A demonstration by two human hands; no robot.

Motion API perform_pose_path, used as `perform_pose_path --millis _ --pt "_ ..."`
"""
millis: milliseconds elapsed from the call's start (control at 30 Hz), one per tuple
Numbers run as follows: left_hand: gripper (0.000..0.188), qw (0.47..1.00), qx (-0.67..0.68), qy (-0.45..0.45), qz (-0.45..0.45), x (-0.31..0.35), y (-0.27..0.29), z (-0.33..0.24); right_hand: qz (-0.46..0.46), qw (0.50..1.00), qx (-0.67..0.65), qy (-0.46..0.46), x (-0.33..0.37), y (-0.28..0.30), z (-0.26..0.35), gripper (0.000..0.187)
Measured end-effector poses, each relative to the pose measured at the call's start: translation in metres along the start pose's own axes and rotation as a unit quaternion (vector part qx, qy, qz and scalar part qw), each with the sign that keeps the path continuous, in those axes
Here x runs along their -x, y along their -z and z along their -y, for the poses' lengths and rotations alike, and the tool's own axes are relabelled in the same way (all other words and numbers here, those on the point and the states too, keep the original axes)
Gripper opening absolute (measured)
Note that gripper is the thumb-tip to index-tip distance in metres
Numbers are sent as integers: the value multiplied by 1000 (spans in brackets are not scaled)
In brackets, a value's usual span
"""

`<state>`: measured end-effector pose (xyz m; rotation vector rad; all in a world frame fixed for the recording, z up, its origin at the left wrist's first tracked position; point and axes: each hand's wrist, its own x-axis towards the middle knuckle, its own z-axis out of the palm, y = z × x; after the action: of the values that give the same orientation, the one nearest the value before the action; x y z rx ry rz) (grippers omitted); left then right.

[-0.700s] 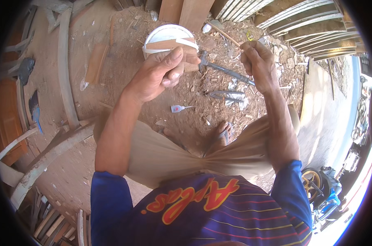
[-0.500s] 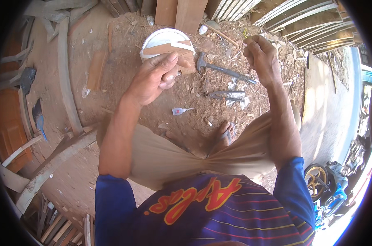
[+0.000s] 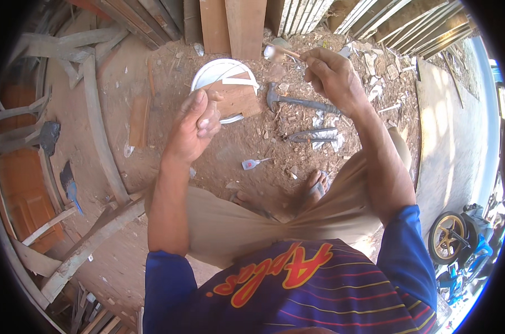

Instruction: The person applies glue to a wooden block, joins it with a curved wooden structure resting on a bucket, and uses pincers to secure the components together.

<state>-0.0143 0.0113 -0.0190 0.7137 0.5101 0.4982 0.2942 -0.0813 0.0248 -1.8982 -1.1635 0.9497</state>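
My left hand [image 3: 192, 125] is raised in front of a white round bucket [image 3: 198, 78], its fingers closed in a pinch. A thin strand [image 3: 230, 74] seems to arc up from those fingertips, across brown wood pieces [image 3: 238, 100] lying on the bucket. To the right, my right hand [image 3: 335, 80] is also closed, thumb against fingers; whatever it pinches is too small to make out. Beneath it lies a hammer [image 3: 297, 102] with a dark handle. Nearer to me are pincers [image 3: 313, 135] on white scraps and a small white bottle [image 3: 252, 163] with a thin nozzle.
Wood chips cover the dirt floor [image 3: 288, 150]. A thin stick [image 3: 286, 51] lies beyond the hammer. Boards [image 3: 244, 28] stand at the back, and curved timber frames [image 3: 96, 128] are on the left. A flat panel [image 3: 439, 128] and a motorcycle wheel [image 3: 447, 237] are at the right.
My right hand has moved left and slightly down, and my left hand has come down and left, away from the wood. The whole view has shifted slightly.
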Motion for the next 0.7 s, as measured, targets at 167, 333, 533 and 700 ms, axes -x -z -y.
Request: perform_pose_path --millis 167,333,533,700 --pt "35 999 34 -23 9 1 10 -2 3 992 -120 -28 -4 6 -4 28" --pt "35 999 31 -33 16 -1 6 -3 -7 992 -117 -51 -3 7 -5 29" --pt "34 999 38 -31 15 -4 -2 0 -48 996 65 24 1 6 -4 37" --pt "37 999 40 -25 -8 -10 -7 7 -181 882 376 217 3 -1 -18 35"
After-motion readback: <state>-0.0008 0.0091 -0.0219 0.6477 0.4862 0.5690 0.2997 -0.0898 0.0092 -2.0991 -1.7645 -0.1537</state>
